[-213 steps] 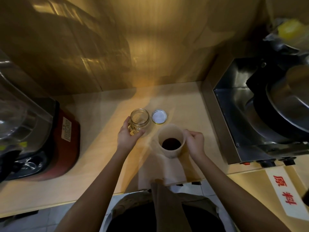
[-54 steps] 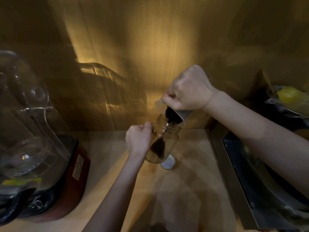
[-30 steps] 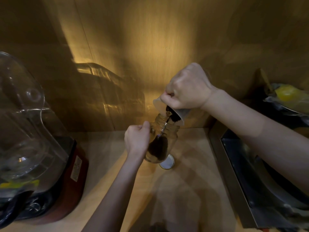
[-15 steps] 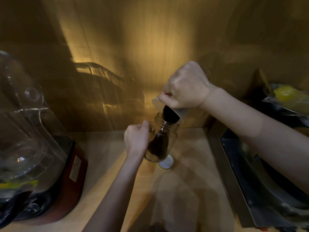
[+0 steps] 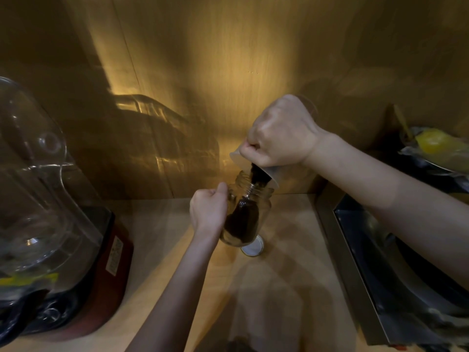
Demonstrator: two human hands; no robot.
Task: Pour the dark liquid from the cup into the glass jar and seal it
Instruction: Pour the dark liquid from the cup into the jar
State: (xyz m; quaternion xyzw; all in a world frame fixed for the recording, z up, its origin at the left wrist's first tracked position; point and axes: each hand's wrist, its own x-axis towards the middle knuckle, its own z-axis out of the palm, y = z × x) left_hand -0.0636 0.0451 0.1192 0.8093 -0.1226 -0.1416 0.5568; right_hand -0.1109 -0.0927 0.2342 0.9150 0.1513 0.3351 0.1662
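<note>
Pouring was under way: a pale, translucent plastic cup (image 5: 255, 166) was tipped steeply over the mouth of a small clear glass jar (image 5: 250, 212), and dark liquid (image 5: 243, 222) ran from its lip in a stream down into the jar. The right hand (image 5: 281, 133) had its grip closed over the cup from above, knuckles up. The left hand (image 5: 209, 212) kept a closed grip around the jar's left side, holding it tilted toward the cup; whether its base touched the light wooden counter (image 5: 291, 275) could not be told. Dark liquid filled roughly the lower half of the jar, and some still showed at the cup's rim, so the pour looked partly done. Just beside the jar's base, a round metal lid (image 5: 252, 248) lay on the counter, untouched. By that showing, emptying the cup, setting it down and screwing the lid on all remained.
</note>
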